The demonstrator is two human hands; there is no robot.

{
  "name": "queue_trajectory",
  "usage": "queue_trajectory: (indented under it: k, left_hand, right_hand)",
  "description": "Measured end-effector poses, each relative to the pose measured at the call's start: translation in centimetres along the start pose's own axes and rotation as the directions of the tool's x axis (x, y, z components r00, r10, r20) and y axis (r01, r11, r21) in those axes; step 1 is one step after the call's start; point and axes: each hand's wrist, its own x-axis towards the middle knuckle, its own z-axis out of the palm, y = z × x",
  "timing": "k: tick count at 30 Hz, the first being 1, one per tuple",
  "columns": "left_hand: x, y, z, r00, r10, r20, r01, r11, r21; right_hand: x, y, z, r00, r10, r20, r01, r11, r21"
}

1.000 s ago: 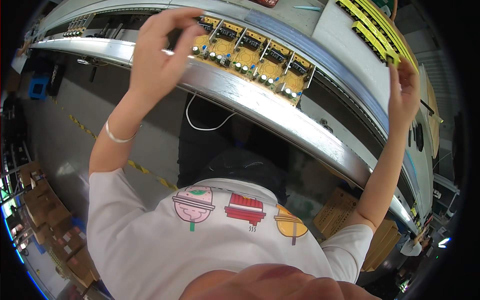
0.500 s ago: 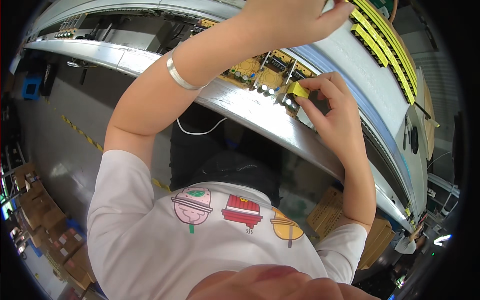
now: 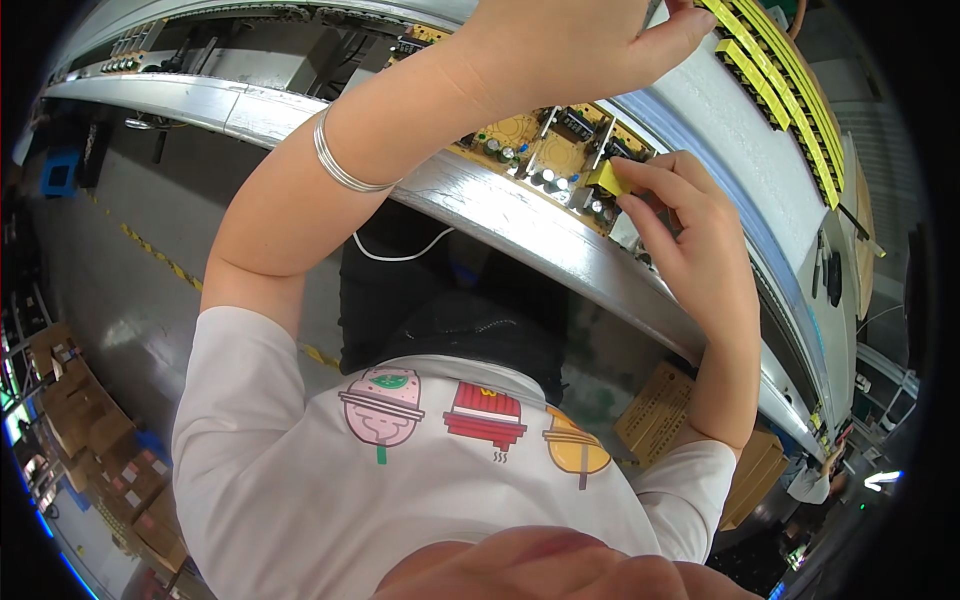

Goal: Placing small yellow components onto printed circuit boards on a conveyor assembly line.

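Note:
My right hand [image 3: 692, 215] pinches a small yellow-topped block-shaped electronic component [image 3: 606, 180] between thumb and fingers. The component sits at the right end of a tan circuit board [image 3: 560, 150], touching it or just above; I cannot tell which. My left hand [image 3: 610, 40] reaches across to the top of the view. Its thumb tip is beside long rows of similar yellow-topped components [image 3: 790, 100]; its other fingers are mostly cut off by the upper edge, so what it holds is hidden.
The boards carry capacitors and metal heat sinks, and lie along a conveyor with a bright metal rail [image 3: 500, 215] in front of me. A white foam-like surface [image 3: 690, 95] lies beyond. Cardboard boxes [image 3: 655, 410] stand below at right. A white cable [image 3: 400, 258] hangs under the rail.
The boards have shifted slightly right in view, and my right hand has moved right with the yellow-topped component. My left thumb has moved slightly right beside the component rows.

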Motion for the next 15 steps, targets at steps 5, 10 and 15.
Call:
queue_trajectory:
  k: [5,10,15]
  left_hand:
    - [-0.3,-0.5,-0.3,0.998,-0.059,0.029,0.056,0.996,0.074]
    - [0.4,-0.4,-0.3,0.994,-0.077,0.071,0.069,0.992,0.105]
    - [0.3,-0.7,-0.6,0.992,-0.098,0.079,0.094,0.994,0.053]
  right_hand:
    - [2.5,2.6,-4.4,0.938,-0.028,-0.346,-0.034,0.984,-0.172]
    - [5.0,12.4,-6.8,0.786,-0.129,-0.605,-0.255,0.823,-0.508]
    - [5.3,15.8,-5.7,0.788,-0.203,-0.581,-0.263,0.743,-0.616]
